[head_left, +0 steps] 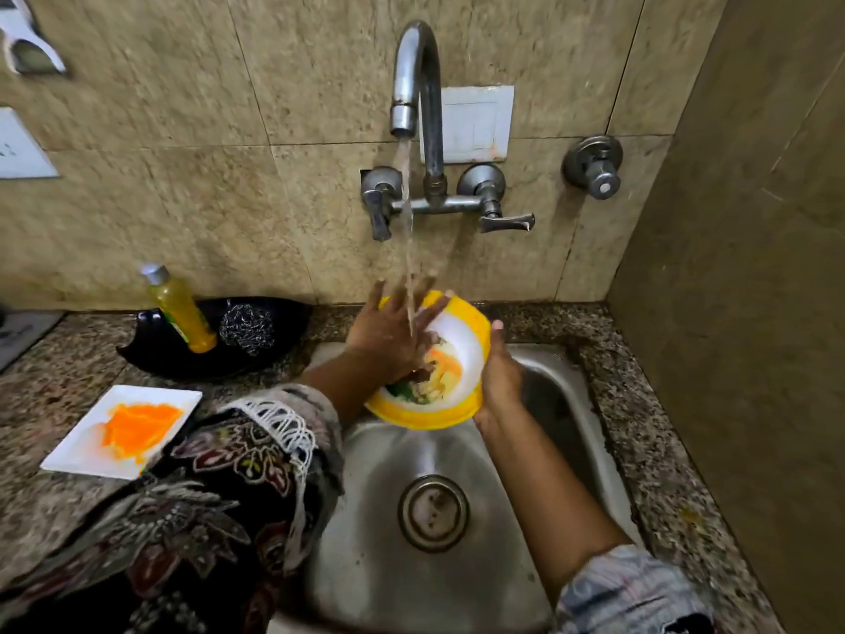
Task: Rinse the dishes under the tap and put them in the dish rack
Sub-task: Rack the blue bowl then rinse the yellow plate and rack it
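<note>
Yellow-rimmed bowl (457, 359) tilts over the sink (375, 519), under the tap's (414, 84) stream. Right hand (498, 377) grips its rim at three o'clock; left hand (393, 331), fingers spread flat, rubs its inside. At nine o'clock lies a white plate (82, 450) smeared orange.

Sink (457, 565) basin open below plate (478, 331), drain (433, 513) uncovered. Tap (418, 84) w/ running water overhangs the back; its handles (505, 221) stick out from wall. Left counter crowded: black dish (151, 354) w/ bottle (180, 308) & scrubber (247, 329), square plate (73, 455) near edge. Right counter strip (640, 427) narrow, side wall close.
</note>
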